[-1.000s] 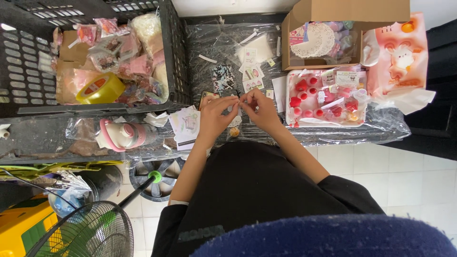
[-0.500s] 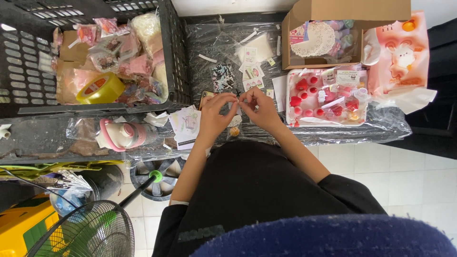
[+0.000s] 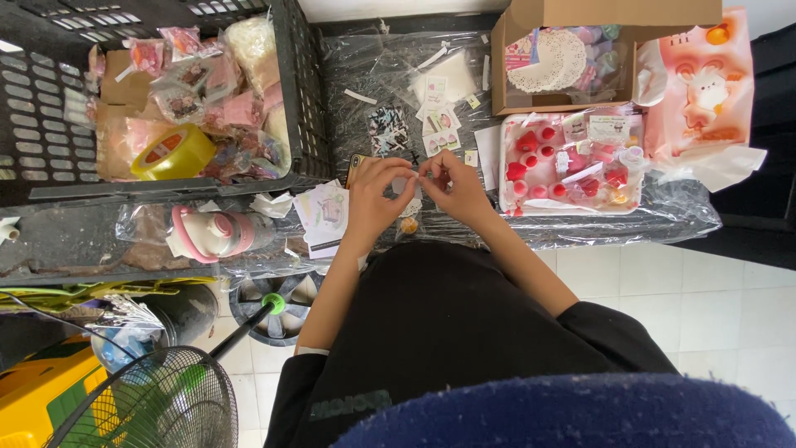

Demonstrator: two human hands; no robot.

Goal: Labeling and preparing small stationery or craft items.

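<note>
— From the head camera, where are the hands?

— Both meet over the front edge of the worktop [image 3: 580,228], which is wrapped in clear plastic. The left hand [image 3: 377,195] and the right hand [image 3: 452,187] sit fingertip to fingertip, each grip pinched on a small pale piece [image 3: 412,180] between them. It is too small to name.

— What lies under them?

— A small orange bit [image 3: 408,225] rests on the worktop just below the left hand. A phone [image 3: 355,168] pokes out behind that hand.

— And around?

— Right of the right hand, a pink tray of red pieces [image 3: 572,162], with an open cardboard box [image 3: 572,58] behind it. Left, a black crate [image 3: 166,91] holding a yellow tape roll [image 3: 170,153], and a pink bottle [image 3: 217,232] lying on its side.
</note>
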